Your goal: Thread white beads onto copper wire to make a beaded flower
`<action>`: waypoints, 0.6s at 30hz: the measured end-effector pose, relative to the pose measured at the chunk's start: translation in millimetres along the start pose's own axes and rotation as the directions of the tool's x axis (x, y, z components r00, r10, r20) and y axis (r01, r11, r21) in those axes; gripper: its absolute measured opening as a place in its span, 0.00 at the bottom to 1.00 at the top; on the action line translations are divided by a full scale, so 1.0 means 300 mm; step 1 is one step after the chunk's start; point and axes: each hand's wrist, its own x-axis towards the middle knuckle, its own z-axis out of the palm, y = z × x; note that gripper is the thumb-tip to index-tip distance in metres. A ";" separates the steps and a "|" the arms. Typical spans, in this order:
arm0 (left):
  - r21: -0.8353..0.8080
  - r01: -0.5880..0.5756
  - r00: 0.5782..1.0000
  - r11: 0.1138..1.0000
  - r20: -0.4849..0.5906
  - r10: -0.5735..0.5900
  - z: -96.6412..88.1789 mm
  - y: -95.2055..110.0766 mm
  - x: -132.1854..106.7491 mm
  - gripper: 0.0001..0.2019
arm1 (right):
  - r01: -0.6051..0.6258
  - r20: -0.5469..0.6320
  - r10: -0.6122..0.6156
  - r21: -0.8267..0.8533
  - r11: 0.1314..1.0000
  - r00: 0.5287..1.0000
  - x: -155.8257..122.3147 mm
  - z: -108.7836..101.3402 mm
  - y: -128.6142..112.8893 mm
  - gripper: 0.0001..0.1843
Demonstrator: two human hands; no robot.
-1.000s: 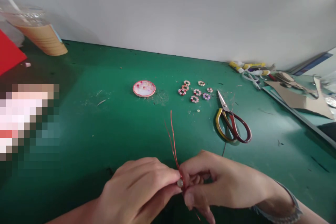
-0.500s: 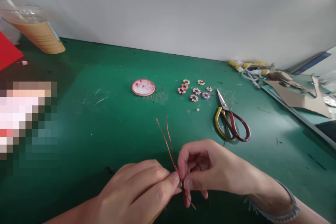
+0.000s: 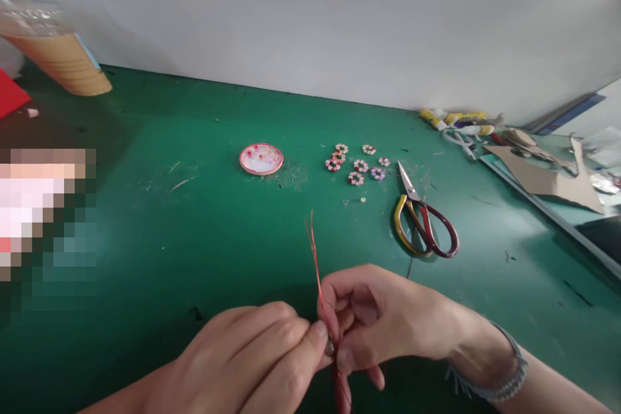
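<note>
At the bottom centre, my left hand is closed, its thumb and forefinger pinching a small shiny round bead. Right beside it, my right hand pinches a thin red cord between thumb and forefinger. Two strands of the cord stick up nearly together above the fingers, and more of it hangs below. How the cord joins the bead is hidden by my fingertips. Beyond my hands lie several small beaded rings and a round pink-rimmed dish with small beads in it.
Scissors with yellow and red handles lie to the right on the green tabletop. Yellow-white tubes and cut cardboard are at the far right. A plastic cup of brown drink stands back left, near a pixelated patch.
The two upright cord strands, spread apart before, now stand close together and more vertical. My right hand has shifted slightly left and down. The whole view has moved a little.
</note>
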 end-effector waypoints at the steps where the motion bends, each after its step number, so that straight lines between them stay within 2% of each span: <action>1: 0.002 -0.020 1.000 1.000 0.007 0.020 0.003 -0.005 -0.002 0.09 | 0.002 0.023 -0.002 0.008 1.000 1.000 0.000 -0.002 0.000 0.15; 4: -0.005 -0.075 0.997 0.997 -0.008 0.075 0.012 -0.022 -0.004 0.09 | 0.033 0.068 -0.035 0.026 0.999 0.997 -0.003 -0.009 -0.003 0.14; 6: 0.004 -0.096 0.995 0.995 -0.028 0.096 0.014 -0.029 0.002 0.09 | 0.068 0.058 -0.068 0.013 0.998 0.996 -0.006 -0.012 -0.005 0.13; 8: -0.002 -0.075 0.997 0.997 -0.037 0.075 0.013 -0.027 0.013 0.08 | 0.091 0.015 -0.091 -0.017 0.996 0.996 -0.008 -0.013 -0.009 0.11; 11: -0.029 -0.004 0.998 1.000 -0.068 0.002 0.012 -0.011 0.032 0.08 | 0.064 -0.034 -0.065 -0.014 0.998 0.997 -0.005 -0.011 -0.012 0.11; 14: -0.033 0.034 0.994 0.999 -0.100 -0.037 0.013 0.004 0.041 0.07 | 0.016 -0.031 -0.015 0.058 0.998 0.999 0.001 -0.011 -0.011 0.12; 18: -0.038 0.043 0.994 0.998 -0.096 -0.046 0.017 0.006 0.045 0.06 | 0.027 -0.026 -0.025 0.092 0.995 0.999 0.006 -0.015 -0.006 0.10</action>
